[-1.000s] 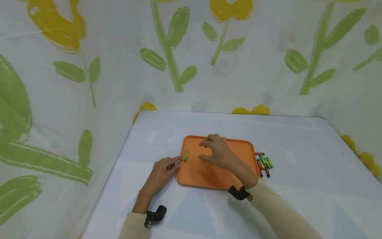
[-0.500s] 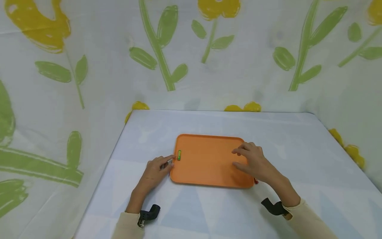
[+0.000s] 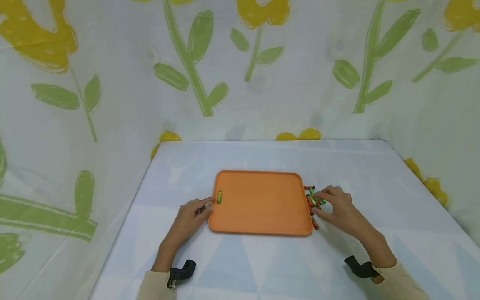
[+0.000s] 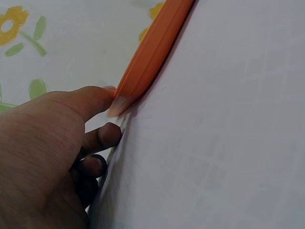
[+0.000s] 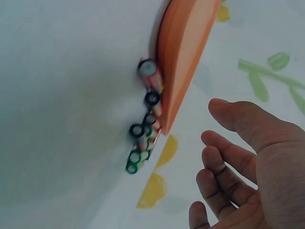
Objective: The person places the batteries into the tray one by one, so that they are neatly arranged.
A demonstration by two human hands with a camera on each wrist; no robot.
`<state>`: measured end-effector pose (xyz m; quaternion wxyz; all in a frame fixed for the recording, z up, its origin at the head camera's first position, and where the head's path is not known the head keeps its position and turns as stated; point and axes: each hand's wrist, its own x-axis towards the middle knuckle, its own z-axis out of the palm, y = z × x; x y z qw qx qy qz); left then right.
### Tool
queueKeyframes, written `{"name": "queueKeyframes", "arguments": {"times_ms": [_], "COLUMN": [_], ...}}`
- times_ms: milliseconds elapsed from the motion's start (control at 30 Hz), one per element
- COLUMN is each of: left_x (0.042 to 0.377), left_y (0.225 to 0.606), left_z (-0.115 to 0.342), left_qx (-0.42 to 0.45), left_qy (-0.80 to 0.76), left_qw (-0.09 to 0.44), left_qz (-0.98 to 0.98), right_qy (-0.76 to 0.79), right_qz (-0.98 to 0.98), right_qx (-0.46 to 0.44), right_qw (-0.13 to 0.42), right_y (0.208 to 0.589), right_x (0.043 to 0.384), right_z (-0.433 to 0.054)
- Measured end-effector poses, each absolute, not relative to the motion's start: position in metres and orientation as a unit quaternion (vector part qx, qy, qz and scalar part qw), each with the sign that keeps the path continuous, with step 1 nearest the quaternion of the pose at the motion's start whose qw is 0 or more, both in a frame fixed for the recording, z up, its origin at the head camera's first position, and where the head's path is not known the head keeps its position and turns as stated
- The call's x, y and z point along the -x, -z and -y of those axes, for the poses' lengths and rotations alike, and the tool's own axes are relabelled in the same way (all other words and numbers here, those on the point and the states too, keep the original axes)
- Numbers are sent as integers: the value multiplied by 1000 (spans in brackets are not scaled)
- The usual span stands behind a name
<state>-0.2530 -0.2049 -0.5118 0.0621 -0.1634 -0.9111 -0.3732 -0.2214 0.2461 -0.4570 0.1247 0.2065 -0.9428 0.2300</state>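
Note:
An orange tray (image 3: 258,204) lies on the table, with one green battery (image 3: 219,197) near its left rim. My left hand (image 3: 187,221) is at that rim, index finger extended toward it; in the left wrist view the thumb (image 4: 97,100) meets the tray's edge while the other fingers bend loosely below. Beside the right rim lies a loose pile of several red and green batteries (image 3: 310,201). Over that pile hovers my right hand (image 3: 343,212), thumb and fingers spread apart. In the right wrist view the batteries (image 5: 150,78) lie past its fingertips, nothing between them.
The table (image 3: 240,266) has a pale cover with light blue triangles. A white cloth with yellow flowers and green leaves (image 3: 208,98) hangs behind it and at the sides. Each wrist wears a black camera mount (image 3: 181,271).
My right hand has moved from above the tray's middle rightward to the battery pile. The left hand stays at the left rim. The head view has shifted, sliding the scene leftward.

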Motion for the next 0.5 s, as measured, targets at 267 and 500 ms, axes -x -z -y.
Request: {"name": "queueKeyframes", "arguments": {"times_ms": [267,500], "left_x": [252,252], "left_y": [512,511], "left_z": [205,205], "left_qx": [163,162], "left_qy": [376,384], "left_qw": [61,57], "left_qz": [910,907], "right_qy": [-212,-195], "right_qz": [955,962], "right_qx": [-179,-176], "right_qw": [105,73], "right_y": [457,459], "right_x": [229,240], "right_z": [-267,-279]}}
